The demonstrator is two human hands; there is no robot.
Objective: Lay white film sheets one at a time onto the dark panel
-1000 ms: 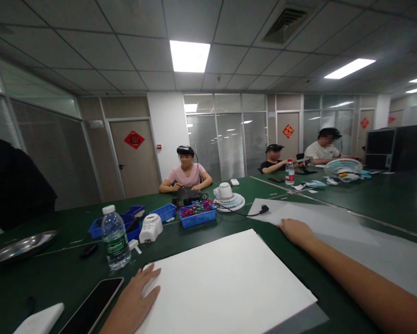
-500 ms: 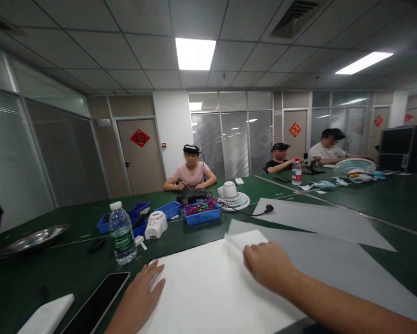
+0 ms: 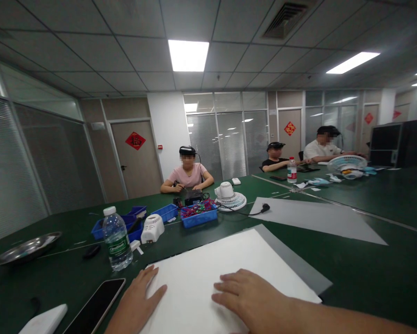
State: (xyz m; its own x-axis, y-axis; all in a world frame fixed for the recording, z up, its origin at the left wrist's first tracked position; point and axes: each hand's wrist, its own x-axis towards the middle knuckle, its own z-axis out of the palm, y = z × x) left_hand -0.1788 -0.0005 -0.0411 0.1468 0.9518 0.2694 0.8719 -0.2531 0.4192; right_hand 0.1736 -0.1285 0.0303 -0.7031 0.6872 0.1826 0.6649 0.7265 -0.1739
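Note:
A large sheet of white paper (image 3: 194, 269) lies on the green table in front of me. My left hand (image 3: 140, 294) rests on its left edge, fingers stretched and thumb spread. Over the sheet's middle, my right hand (image 3: 245, 294) lies with fingers apart and nothing in them. From under the sheet's right side a greyish translucent sheet (image 3: 298, 266) sticks out. Left of my left hand are a dark-screened phone (image 3: 97, 304) and a white flat device (image 3: 46, 320).
A water bottle (image 3: 117, 239) stands at the left, near a white fan housing (image 3: 153, 227). Beyond are a blue tray (image 3: 199, 219) of wires, a white fan part (image 3: 229, 198) with its plug, and another grey sheet (image 3: 309, 215). A metal dish (image 3: 27, 248) lies far left. Co-workers sit opposite.
My right hand has let go of the sheet's upper corner, moved left and down, and opened flat. The corner now lies flat, covering more of the grey sheet. The view has shifted slightly right.

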